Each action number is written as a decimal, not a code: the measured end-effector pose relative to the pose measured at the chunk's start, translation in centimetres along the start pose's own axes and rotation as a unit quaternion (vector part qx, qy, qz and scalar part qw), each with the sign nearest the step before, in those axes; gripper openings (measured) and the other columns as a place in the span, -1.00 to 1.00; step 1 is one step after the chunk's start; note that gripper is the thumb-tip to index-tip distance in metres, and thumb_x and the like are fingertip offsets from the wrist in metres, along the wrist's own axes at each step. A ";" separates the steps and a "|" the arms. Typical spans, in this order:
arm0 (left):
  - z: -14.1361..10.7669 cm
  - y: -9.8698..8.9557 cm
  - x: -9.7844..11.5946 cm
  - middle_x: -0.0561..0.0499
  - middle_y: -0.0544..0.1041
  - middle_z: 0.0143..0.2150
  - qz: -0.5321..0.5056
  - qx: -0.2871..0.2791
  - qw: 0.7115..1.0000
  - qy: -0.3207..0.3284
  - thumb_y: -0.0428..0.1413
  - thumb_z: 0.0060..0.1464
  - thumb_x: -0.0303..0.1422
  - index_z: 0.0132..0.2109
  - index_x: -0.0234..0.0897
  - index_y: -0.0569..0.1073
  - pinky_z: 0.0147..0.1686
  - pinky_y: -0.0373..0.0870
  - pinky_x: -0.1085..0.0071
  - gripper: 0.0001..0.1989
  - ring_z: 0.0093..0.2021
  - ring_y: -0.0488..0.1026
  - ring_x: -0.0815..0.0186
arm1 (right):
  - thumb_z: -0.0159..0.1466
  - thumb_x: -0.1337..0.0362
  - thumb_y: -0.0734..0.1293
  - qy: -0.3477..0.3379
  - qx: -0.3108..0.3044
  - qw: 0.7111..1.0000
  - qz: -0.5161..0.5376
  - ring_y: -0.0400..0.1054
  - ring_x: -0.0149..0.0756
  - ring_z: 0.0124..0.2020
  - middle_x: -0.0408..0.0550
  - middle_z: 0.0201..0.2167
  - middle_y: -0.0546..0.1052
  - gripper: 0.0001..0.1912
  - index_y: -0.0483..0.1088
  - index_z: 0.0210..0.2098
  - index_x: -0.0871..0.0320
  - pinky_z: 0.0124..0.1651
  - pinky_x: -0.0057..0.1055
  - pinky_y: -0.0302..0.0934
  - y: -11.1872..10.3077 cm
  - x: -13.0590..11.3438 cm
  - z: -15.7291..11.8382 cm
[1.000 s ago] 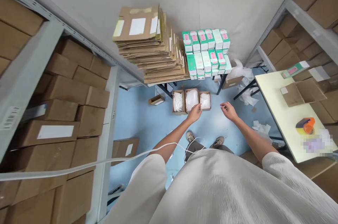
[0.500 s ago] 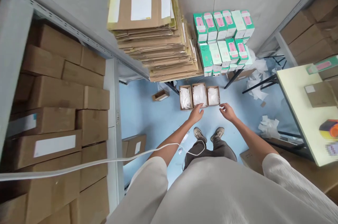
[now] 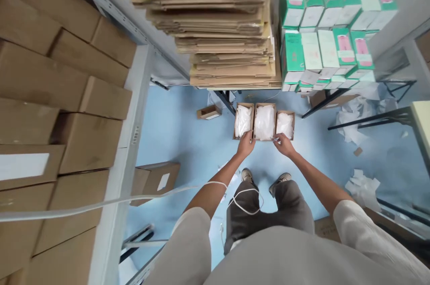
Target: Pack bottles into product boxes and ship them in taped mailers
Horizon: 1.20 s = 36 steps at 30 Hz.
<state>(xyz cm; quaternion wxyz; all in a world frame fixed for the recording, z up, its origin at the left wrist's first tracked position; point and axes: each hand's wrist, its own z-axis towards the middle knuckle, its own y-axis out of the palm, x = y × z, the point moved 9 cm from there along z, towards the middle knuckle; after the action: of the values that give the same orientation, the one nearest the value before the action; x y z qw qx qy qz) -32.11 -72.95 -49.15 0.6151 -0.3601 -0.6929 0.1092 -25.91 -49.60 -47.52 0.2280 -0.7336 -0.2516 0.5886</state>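
Half-curled, our left hand (image 3: 247,143) and right hand (image 3: 284,144) are flanking the near end of the middle open carton (image 3: 264,121); we cannot tell whether either is gripping it. White packing material is filling it and its neighbours, the left carton (image 3: 243,120) and right carton (image 3: 285,125), all standing on the blue floor (image 3: 178,142). Flattened cartons (image 3: 231,48) and green-and-white boxes (image 3: 336,48) are overhanging the far side, while a white cable (image 3: 188,188) is crossing before our left forearm (image 3: 215,182).
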 end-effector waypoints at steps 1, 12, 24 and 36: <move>1.0 -0.3 -2.4 -0.24 0.47 0.31 0.009 0.021 1.000 -0.022 0.16 0.30 -0.40 0.40 -0.21 0.37 0.37 0.40 0.03 -0.45 0.30 0.48 0.00 | 0.34 0.26 0.34 -0.010 -0.002 1.000 0.007 0.54 -0.22 -0.21 0.04 -0.03 0.56 -0.76 0.52 -0.02 0.09 -0.03 -0.20 0.48 1.9 0.0 1.3; 12.3 5.1 -23.5 -0.44 0.34 0.45 0.033 0.059 0.983 -0.173 0.35 0.17 -0.34 0.43 -0.32 0.28 0.39 0.31 -0.03 -0.25 0.41 0.37 -0.21 | 0.42 0.24 0.29 -0.110 -0.018 0.993 0.031 0.54 -0.20 -0.11 0.04 0.06 0.52 -0.72 0.50 0.09 0.03 0.09 -0.16 0.47 17.2 3.6 11.9; 17.7 10.5 -30.7 -0.36 0.09 0.61 0.039 0.069 0.967 -0.240 0.31 0.18 -0.31 0.54 -0.09 0.24 0.32 0.37 -0.21 -0.17 0.50 0.24 -0.32 | 0.37 0.36 0.28 -0.203 -0.031 0.979 0.006 0.45 -0.10 0.11 0.07 0.10 0.49 -0.62 0.50 0.13 0.03 0.29 -0.12 0.36 25.7 4.5 17.0; 16.8 7.8 -27.5 -0.26 0.64 0.06 0.073 0.090 0.988 -0.104 0.16 0.22 -0.53 0.13 -0.25 0.60 0.21 0.50 0.09 -0.64 0.14 0.60 -0.05 | 0.34 0.33 0.27 -0.139 0.006 0.990 0.037 0.50 -0.17 -0.07 0.03 0.00 0.51 -0.67 0.54 0.04 0.04 0.21 -0.11 0.42 25.2 7.3 18.0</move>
<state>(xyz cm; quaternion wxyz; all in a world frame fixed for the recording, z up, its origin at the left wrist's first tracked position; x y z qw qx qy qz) -45.29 -79.86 -78.77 0.5604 -0.3391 -0.7121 0.2526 -39.64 -63.68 -72.52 0.1726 -0.6521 -0.2499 0.6946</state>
